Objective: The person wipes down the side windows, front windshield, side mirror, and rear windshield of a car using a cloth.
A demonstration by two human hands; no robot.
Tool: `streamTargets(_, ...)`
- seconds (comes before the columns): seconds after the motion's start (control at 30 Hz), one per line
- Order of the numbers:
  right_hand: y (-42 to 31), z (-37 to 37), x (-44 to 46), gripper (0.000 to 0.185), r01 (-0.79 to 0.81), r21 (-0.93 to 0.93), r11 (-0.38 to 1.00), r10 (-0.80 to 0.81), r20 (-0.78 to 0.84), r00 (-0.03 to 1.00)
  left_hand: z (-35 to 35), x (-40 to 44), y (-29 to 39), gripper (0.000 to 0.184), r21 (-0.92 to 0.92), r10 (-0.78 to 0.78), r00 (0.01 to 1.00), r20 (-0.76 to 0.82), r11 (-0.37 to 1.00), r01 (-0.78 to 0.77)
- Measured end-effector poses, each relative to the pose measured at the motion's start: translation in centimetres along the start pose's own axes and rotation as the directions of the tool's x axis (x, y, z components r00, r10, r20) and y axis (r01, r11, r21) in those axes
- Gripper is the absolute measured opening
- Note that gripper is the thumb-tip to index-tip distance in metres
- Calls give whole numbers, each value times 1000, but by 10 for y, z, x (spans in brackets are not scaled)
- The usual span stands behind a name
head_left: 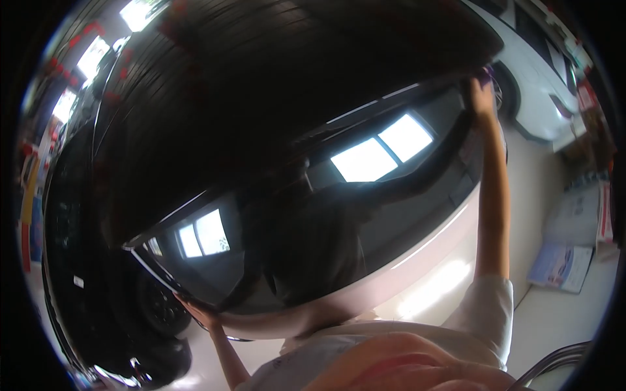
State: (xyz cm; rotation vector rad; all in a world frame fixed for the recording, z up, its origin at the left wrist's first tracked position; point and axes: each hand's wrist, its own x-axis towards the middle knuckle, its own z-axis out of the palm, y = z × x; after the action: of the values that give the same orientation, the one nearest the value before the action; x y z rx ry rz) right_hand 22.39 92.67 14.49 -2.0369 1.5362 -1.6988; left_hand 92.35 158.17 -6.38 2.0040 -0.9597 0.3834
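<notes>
A wide, curved, glossy black car body panel (306, 221) fills the middle of the head view; it looks like a bumper. Windows and my own figure are mirrored in it, and its lower edge shines pale pink. My arms are spread to its two ends. At the lower left end, my left hand (197, 311) is closed around the edge, with some fingers hidden. My right hand (481, 98) grips the upper right end, its fingertips partly out of sight. A small purple patch shows by the right fingers, too small to name.
A dark car body (274, 78) lies just beyond the panel. On the left stands a black car (78, 247) with its wheel near my left hand. A white car (541, 72) is at the upper right. Boxes and a blue-and-white printed booklet (559, 266) sit at the right.
</notes>
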Motion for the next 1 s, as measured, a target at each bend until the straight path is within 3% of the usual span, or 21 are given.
streamTargets(0.1, 4, -9, 20, 53, -264, -42, 964, 264, 5, 964, -5, -6, 4, 75, 42, -53, 999, 2, 998, 53)
streamTargets(0.2, 139, 6, 77, 66, -387, -30, 922, 386, -39, 922, -2, 1, 31, 80, 4, -137, 990, -42, 991, 137)
streamTargets(0.27, 160, 2, 74, 62, -239, -66, 969, 238, -34, 971, -3, 0, 46, 82, 15, -127, 990, -58, 992, 128)
streamTargets(0.3, 137, 7, 68, 62, -224, -70, 972, 224, -13, 975, -5, 2, 56, 82, 27, -138, 989, -52, 990, 139)
streamTargets(0.37, 108, 15, 40, 57, -37, -34, 999, 38, 19, 999, -9, 2, 73, 81, 43, -150, 987, -48, 987, 152)
streamTargets(0.47, 36, 1, -36, 54, 229, 21, 973, -229, 31, 973, -13, 0, 74, 77, 54, -219, 976, 3, 974, 218)
streamTargets(0.57, -45, 2, -137, 58, 242, -70, 968, -236, 87, 968, -11, -8, 73, 74, -14, -210, 977, 34, 978, 210)
streamTargets(0.7, -260, 45, -283, 70, 170, -30, 985, -166, 102, 981, -13, -14, 67, 69, -53, -205, 977, 55, 977, 208)
streamTargets(0.8, -421, 97, -361, 71, 263, -64, 963, -246, 198, 949, -19, -9, 62, 72, -89, -195, 976, 102, 975, 204)
streamTargets(1.0, -631, 214, -462, 89, 628, -43, 777, -534, 484, 693, -23, -9, 56, 67, -204, -184, 980, 79, 959, 197)
